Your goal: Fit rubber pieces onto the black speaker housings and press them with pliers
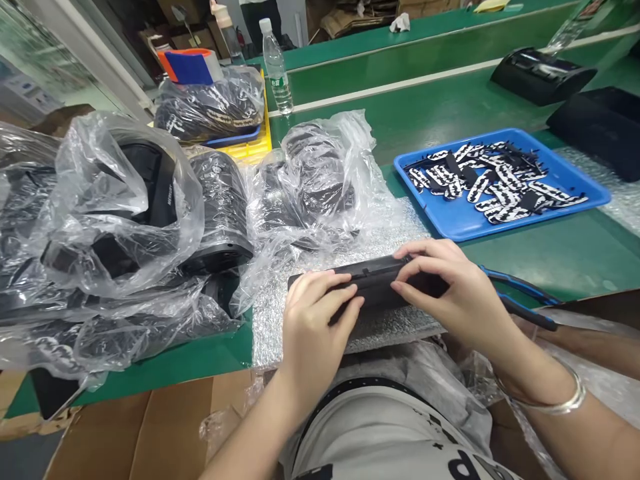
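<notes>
A long black plastic housing (375, 290) lies across the bubble wrap (273, 327) in front of me, with a small notch on its upper edge. My left hand (320, 313) grips its left end, fingers curled over the top and thumb at the near side. At the right end, my right hand (447, 283) has its fingers bent onto the upper edge, with the thumb low on the near face. Whether the right fingertips also pinch a small part cannot be made out. Behind my right wrist are blue-and-black tool handles (525, 293); the tool's head is hidden.
A blue tray (453, 227) of black-and-white striped parts stands right of centre. Plastic-bagged black housings (215, 200) crowd the left. A water bottle (277, 70) stands behind. More black housings (543, 73) lie far right. Another person's forearm (595, 350) reaches in at right.
</notes>
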The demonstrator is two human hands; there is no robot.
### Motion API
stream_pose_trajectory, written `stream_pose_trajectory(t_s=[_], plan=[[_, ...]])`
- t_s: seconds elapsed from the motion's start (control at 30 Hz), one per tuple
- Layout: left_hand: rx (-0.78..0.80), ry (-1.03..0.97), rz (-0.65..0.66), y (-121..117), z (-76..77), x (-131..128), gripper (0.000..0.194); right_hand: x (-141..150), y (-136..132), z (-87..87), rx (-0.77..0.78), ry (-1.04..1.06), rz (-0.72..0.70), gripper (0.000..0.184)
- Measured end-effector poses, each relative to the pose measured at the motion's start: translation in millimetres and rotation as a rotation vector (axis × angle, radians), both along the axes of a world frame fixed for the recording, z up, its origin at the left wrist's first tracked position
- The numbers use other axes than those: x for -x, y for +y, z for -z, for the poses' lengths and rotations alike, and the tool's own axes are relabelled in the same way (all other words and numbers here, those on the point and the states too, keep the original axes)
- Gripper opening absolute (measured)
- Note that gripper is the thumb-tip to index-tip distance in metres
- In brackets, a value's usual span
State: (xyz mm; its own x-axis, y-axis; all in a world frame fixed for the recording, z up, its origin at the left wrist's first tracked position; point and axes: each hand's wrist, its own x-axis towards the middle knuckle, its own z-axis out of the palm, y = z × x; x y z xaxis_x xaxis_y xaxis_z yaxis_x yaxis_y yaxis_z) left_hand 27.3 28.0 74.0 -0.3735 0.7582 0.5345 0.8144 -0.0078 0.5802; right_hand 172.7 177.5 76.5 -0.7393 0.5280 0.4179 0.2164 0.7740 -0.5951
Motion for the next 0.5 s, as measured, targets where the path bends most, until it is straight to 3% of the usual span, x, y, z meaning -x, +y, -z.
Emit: stream_pose_trajectory(t_s=[0.5], plan=[[-0.026, 0.059, 0.01, -13.2, 8.8, -13.3, 0.015, -14.9, -18.0, 4.7, -0.093, 0.068, 0.001, 0.007]])
